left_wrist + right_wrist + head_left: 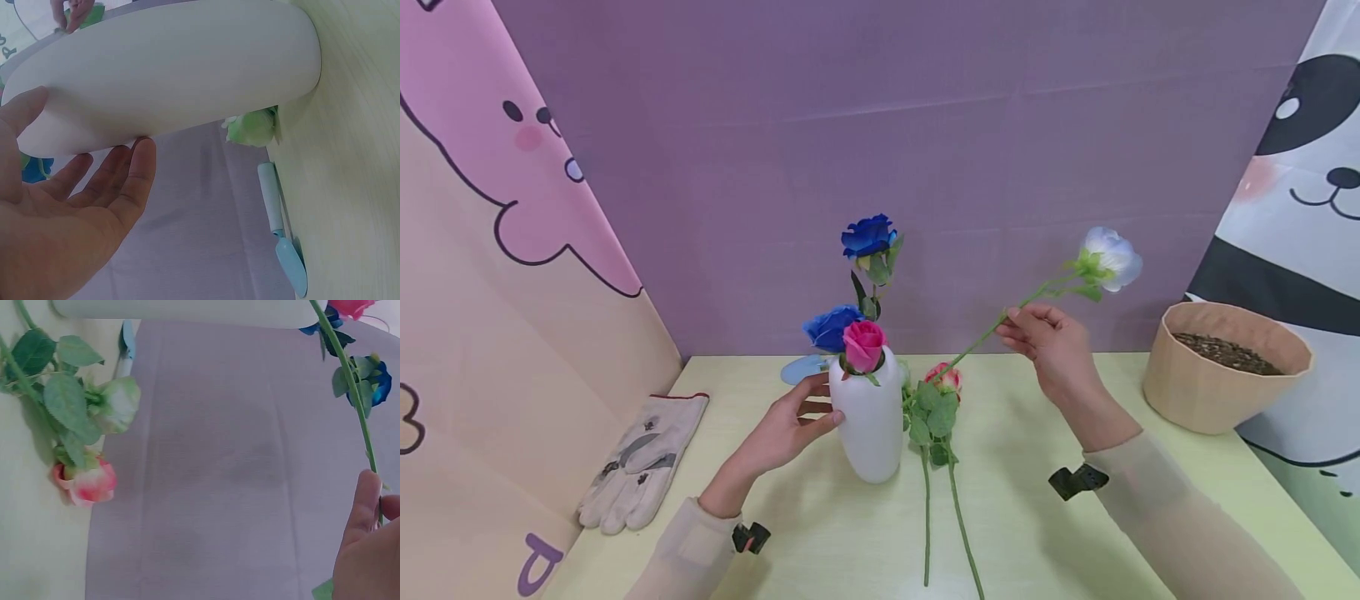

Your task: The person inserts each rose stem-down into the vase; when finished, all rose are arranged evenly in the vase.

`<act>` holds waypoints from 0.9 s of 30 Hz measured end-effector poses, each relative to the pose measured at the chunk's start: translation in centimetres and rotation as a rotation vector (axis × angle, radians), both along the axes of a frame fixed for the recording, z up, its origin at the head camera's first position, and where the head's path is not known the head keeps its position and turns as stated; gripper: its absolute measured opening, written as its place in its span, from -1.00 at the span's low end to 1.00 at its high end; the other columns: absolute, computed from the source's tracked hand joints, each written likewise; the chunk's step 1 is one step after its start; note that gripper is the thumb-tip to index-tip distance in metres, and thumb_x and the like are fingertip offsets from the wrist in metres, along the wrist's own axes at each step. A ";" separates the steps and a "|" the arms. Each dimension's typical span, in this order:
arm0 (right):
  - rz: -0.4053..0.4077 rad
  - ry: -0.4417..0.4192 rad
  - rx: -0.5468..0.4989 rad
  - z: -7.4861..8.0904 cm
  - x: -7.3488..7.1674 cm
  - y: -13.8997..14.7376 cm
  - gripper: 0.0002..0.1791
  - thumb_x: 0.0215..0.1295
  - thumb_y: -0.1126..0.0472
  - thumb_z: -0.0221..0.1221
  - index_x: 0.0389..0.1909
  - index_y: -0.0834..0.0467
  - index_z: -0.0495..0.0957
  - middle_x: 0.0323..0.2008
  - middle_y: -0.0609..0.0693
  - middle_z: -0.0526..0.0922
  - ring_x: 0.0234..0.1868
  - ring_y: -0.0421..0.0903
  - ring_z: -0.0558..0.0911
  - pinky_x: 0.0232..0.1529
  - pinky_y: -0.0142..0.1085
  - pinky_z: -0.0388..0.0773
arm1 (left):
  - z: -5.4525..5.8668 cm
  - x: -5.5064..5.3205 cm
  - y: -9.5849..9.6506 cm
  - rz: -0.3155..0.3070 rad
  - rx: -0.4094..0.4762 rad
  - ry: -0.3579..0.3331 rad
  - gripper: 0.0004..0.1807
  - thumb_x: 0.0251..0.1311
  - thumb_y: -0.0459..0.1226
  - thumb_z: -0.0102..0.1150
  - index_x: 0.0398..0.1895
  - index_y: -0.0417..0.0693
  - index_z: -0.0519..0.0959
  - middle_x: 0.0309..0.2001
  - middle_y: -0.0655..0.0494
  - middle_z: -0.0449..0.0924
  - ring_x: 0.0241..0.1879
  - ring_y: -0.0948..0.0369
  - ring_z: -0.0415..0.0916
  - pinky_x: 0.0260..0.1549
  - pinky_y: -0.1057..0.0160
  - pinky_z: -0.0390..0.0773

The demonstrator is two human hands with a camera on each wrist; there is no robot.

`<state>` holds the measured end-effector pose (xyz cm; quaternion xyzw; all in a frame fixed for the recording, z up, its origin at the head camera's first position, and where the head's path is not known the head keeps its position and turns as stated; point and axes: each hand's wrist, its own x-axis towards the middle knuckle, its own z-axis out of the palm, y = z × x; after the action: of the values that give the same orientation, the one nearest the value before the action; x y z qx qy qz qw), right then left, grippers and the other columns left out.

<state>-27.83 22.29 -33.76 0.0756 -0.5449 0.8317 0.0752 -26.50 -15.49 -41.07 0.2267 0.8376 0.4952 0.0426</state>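
Note:
A white vase [871, 433] stands upright on the table, holding a pink rose [864, 346] and two blue roses [868, 236]. My left hand [785, 432] holds the vase from its left side, thumb in front and fingers behind. Out to the right, my right hand [1060, 354] pinches the green stem of a pale blue-white flower [1111, 258]. That stem slants down to the left, its lower end over the loose flowers. Beside the vase lie a pink-and-white rose [94, 482] and a greenish-white rose [119, 405], stems towards me.
Grey-white work gloves [643, 467] lie at the table's left edge. A light blue trowel [272, 197] is behind the vase. At the right stands a tan pot [1195, 387] with dark grainy filling. A purple cloth [1000, 167] hangs behind the table.

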 end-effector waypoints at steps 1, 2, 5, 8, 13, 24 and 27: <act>-0.003 0.008 -0.016 0.1 0.0 0.0 -0.96 0.38 0.35 0.20 -0.24 0.19 0.53 -0.33 -0.07 0.76 -0.34 -0.18 0.78 -0.20 -0.40 0.72 | 0.0 0.0 0.0 0.001 -0.001 0.000 -0.32 0.32 -0.02 0.25 0.46 0.20 0.24 0.27 0.03 0.46 0.23 -0.01 0.54 0.11 0.08 0.65; -0.010 0.018 -0.031 0.2 -0.1 0.0 -0.96 0.37 0.35 0.21 -0.24 0.19 0.53 -0.34 -0.06 0.76 -0.35 -0.18 0.79 -0.21 -0.41 0.72 | 0.0 0.0 0.0 0.001 0.000 -0.001 -0.31 0.32 -0.02 0.25 0.46 0.19 0.24 0.28 0.03 0.46 0.24 -0.01 0.54 0.11 0.08 0.65; -0.032 0.044 -0.073 0.5 -0.2 0.0 -0.93 0.33 0.35 0.25 -0.24 0.21 0.54 -0.34 -0.04 0.75 -0.36 -0.17 0.79 -0.24 -0.41 0.73 | 0.0 0.0 0.0 0.003 0.007 -0.002 -0.31 0.32 -0.02 0.25 0.47 0.18 0.24 0.28 0.02 0.45 0.24 -0.03 0.53 0.11 0.06 0.65; -0.049 0.059 -0.098 0.8 -0.1 0.0 -0.90 0.30 0.34 0.28 -0.24 0.22 0.55 -0.34 -0.03 0.74 -0.35 -0.16 0.79 -0.24 -0.41 0.73 | 0.0 0.0 0.0 0.007 0.008 -0.013 -0.31 0.31 -0.02 0.26 0.46 0.20 0.24 0.28 0.02 0.45 0.24 -0.03 0.53 0.12 0.05 0.65; -0.073 0.059 -0.114 1.3 -0.2 -0.2 -0.89 0.31 0.34 0.27 -0.24 0.23 0.52 -0.34 -0.03 0.72 -0.35 -0.15 0.79 -0.22 -0.39 0.73 | 0.0 0.0 0.0 0.006 0.001 -0.017 -0.31 0.31 -0.02 0.26 0.45 0.22 0.24 0.27 0.04 0.45 0.24 -0.02 0.53 0.13 0.07 0.64; -0.087 0.096 -0.197 1.9 -0.2 -1.0 -0.84 0.30 0.34 0.28 -0.25 0.25 0.46 -0.36 0.01 0.71 -0.35 -0.12 0.79 -0.19 -0.37 0.73 | 0.1 0.1 0.0 -0.008 -0.005 -0.001 -0.29 0.32 -0.04 0.25 0.48 0.16 0.21 0.29 -0.02 0.44 0.24 -0.04 0.53 0.12 0.06 0.65; -0.097 0.110 -0.183 2.1 -0.2 -1.4 -0.81 0.29 0.34 0.28 -0.24 0.27 0.44 -0.36 0.02 0.71 -0.35 -0.11 0.79 -0.17 -0.36 0.73 | 0.1 0.0 0.0 -0.004 -0.004 -0.006 -0.30 0.32 -0.04 0.26 0.47 0.17 0.23 0.29 0.00 0.45 0.24 -0.03 0.54 0.12 0.08 0.65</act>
<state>-28.00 20.85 -31.68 0.0876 -0.4646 0.8680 0.1518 -26.47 -15.52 -40.98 0.2267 0.8381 0.4941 0.0466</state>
